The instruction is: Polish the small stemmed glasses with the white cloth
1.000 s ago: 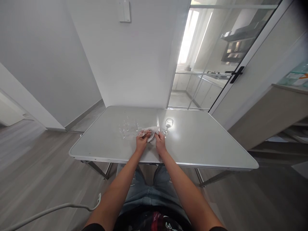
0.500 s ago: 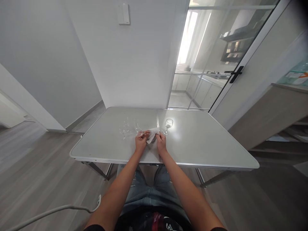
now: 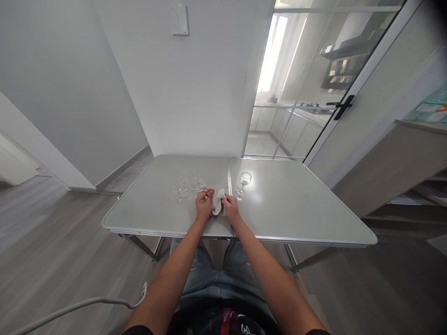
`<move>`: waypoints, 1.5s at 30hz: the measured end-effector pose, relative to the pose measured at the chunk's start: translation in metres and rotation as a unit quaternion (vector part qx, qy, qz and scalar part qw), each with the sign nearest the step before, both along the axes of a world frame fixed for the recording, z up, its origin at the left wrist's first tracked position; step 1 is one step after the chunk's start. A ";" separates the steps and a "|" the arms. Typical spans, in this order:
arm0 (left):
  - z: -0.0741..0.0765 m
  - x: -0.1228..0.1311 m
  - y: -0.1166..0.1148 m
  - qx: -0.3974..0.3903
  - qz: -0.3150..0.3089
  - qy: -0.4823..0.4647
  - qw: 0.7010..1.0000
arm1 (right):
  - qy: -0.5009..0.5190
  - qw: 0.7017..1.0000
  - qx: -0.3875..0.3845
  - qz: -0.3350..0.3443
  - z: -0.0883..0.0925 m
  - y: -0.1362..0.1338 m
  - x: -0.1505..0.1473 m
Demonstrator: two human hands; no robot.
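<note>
My left hand (image 3: 203,204) is closed around a clear stemmed glass, mostly hidden by the fingers and the cloth. My right hand (image 3: 231,207) grips a white cloth (image 3: 218,203), bunched between the two hands against the glass. Both hands are just above the front middle of the table. Just beyond the right hand, a clear wine glass (image 3: 245,179) stands upright near the table's centre seam. To the left of my left hand is a group of several clear glasses (image 3: 180,187), faint against the pale top.
The pale folding table (image 3: 296,209) has a metal rim and a seam across its middle. A white wall (image 3: 195,102) rises behind it. At the back right is a glass door with a black handle (image 3: 342,107). Wooden shelving (image 3: 394,163) stands on the right.
The cloth has shifted slightly left and towards me, and its folds have changed. My right hand has moved a little left and nearer. My left hand stays almost in place.
</note>
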State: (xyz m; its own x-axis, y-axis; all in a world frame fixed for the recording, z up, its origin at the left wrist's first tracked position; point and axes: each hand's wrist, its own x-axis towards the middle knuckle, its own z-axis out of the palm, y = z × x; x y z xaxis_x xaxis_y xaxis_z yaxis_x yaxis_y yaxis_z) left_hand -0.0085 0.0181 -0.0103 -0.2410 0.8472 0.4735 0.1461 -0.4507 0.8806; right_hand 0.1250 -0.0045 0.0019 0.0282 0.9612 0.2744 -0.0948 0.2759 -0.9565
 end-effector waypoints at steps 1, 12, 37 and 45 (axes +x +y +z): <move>0.001 0.000 0.000 0.003 -0.001 0.000 1.000 | 0.018 1.000 -0.003 0.007 0.001 -0.002 0.000; 0.008 0.009 -0.007 0.026 -0.095 -0.032 0.995 | 0.233 0.972 -0.013 0.036 0.010 -0.008 0.005; 0.010 0.012 -0.012 0.064 -0.119 0.106 0.985 | -0.137 0.958 0.109 -0.228 0.020 -0.018 0.006; 0.017 0.012 -0.019 0.033 -0.088 0.107 0.990 | -0.170 0.909 0.061 -0.375 0.030 -0.028 0.083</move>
